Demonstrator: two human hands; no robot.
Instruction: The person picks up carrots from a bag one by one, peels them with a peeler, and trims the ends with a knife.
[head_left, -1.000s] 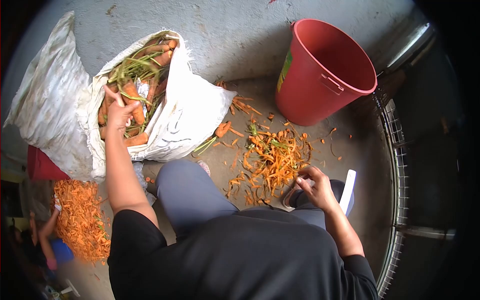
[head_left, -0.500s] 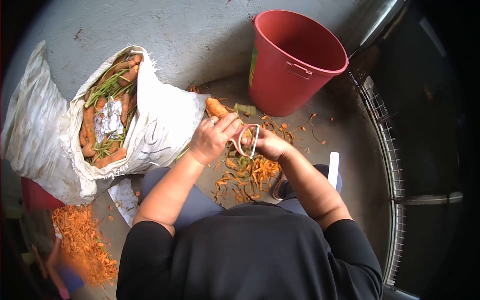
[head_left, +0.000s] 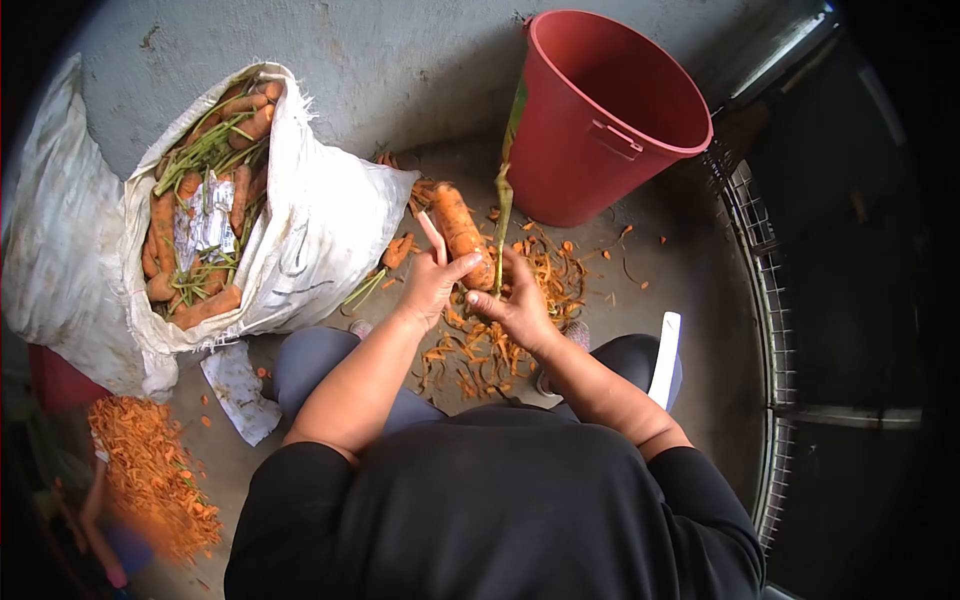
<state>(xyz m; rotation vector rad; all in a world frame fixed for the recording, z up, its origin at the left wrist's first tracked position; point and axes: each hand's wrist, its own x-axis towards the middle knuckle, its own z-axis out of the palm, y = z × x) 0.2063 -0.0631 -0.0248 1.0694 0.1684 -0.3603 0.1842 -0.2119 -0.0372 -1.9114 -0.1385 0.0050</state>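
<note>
We hold a carrot (head_left: 458, 228) over the scattered carrot peelings (head_left: 500, 330) on the concrete floor (head_left: 400, 60). Our left hand (head_left: 430, 282) is closed around the carrot's near end, with a pink peeler handle (head_left: 433, 238) rising beside it. Our right hand (head_left: 515, 305) pinches the green carrot stem (head_left: 502, 215). The red bucket (head_left: 610, 120) stands at far right. The white sack (head_left: 310, 230) of unpeeled carrots (head_left: 175, 220) lies at far left.

The single head-worn view looks steeply down, close over the person's lap and floor (head_left: 420, 80).
</note>
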